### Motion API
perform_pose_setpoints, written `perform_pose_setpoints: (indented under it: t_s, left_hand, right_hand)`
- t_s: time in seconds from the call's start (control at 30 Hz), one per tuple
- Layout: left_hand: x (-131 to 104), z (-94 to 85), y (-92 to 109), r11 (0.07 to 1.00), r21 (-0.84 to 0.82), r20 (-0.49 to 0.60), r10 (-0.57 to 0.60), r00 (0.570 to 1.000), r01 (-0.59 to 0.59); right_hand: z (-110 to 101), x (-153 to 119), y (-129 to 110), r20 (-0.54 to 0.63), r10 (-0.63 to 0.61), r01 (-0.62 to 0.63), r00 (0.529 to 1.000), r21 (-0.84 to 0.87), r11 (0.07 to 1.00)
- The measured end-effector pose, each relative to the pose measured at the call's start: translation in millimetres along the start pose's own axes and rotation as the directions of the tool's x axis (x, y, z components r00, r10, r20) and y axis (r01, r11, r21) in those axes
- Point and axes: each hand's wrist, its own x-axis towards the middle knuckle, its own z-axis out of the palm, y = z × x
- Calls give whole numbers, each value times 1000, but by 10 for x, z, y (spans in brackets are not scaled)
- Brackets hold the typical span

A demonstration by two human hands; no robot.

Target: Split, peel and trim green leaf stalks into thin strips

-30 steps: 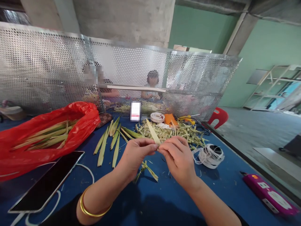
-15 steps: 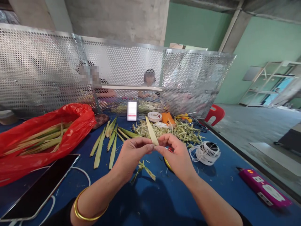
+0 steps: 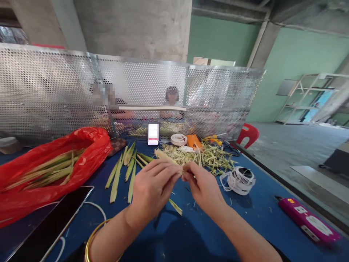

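My left hand (image 3: 155, 185) is closed around a pale leaf strip (image 3: 163, 155), whose tip sticks out up and to the left over the fingers. Close beside it, my right hand (image 3: 203, 182) pinches the same strip at its lower end; the fingertips of both hands nearly touch. Below them on the blue table (image 3: 174, 240), a leaf piece (image 3: 176, 207) lies partly covered by the left hand. To the left are several long green leaves (image 3: 116, 182). Behind the hands spreads a heap of shredded leaf bits (image 3: 218, 156).
At left are a red plastic bag (image 3: 89, 140) of leaves and a dark tablet (image 3: 54, 222) with white cable. A lit phone (image 3: 153, 134) and tape roll (image 3: 179, 139) stand behind. White cord (image 3: 240, 181) and a purple power bank (image 3: 308, 220) lie right. A perforated metal screen (image 3: 152, 83) borders the back.
The leaf strip has tipped from nearly upright over to the left. My left hand has turned so its back faces up, and my right fingers have curled in more. The camera view has tilted slightly upward.
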Motion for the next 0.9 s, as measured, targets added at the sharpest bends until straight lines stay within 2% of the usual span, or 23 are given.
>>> perform_pose_setpoints:
  t_s: [0.03, 0.07, 0.13, 0.23, 0.33, 0.47, 0.53, 0.6, 0.63, 0.67, 0.7, 0.8, 0.9]
  left_hand:
    - [26, -29, -19, 994, 52, 44, 97, 994, -99]
    - [47, -51, -41, 985, 89, 99, 138, 986, -146]
    - [66, -71, -83, 983, 116, 209, 116, 971, -142]
    - [46, -59, -113, 996, 84, 345, -13, 939, -18]
    - [15, -23, -96, 988, 65, 440, -157, 884, 143]
    - [5, 28, -90, 944, 81, 477, -318, 819, 319]
    - [5, 51, -129, 908, 56, 484, -388, 784, 415]
    - [1, 75, -193, 839, 17, 502, -478, 721, 544]
    - [-2, 87, -229, 789, -6, 513, -526, 679, 615]
    - [-7, 100, -265, 729, -31, 525, -570, 632, 683]
    - [-11, 113, -299, 664, -60, 538, -607, 585, 745]
    - [-24, 147, -378, 490, -137, 575, -668, 472, 861]
    - [-43, 174, -440, 382, -198, 595, -685, 421, 903]
  right_hand:
    - [-21, -1, -12, 39, -66, 69, 997, -74, 995]
    - [-37, -1, -23, 77, -120, 129, 990, -127, 983]
    - [-57, -3, -41, 119, -185, 204, 976, -175, 963]
    - [-62, -12, -49, 107, -223, 239, 969, -180, 954]
    - [-48, -19, -36, 73, -225, 235, 971, -181, 955]
    - [-48, 9, 44, 108, -186, 204, 977, -200, 958]
    - [-79, 31, 141, 117, -104, 132, 988, -268, 954]
    - [-120, 34, 274, 131, 80, -19, 988, -412, 911]
    - [-136, 22, 346, 149, 204, -104, 967, -502, 858]
    - [-143, 1, 417, 203, 321, -145, 925, -592, 793]
    - [-139, -27, 482, 232, 373, -156, 898, -625, 765]
    - [-65, -117, 622, 285, 426, -147, 859, -659, 738]
    - [20, -146, 696, 291, 432, -141, 854, -670, 729]
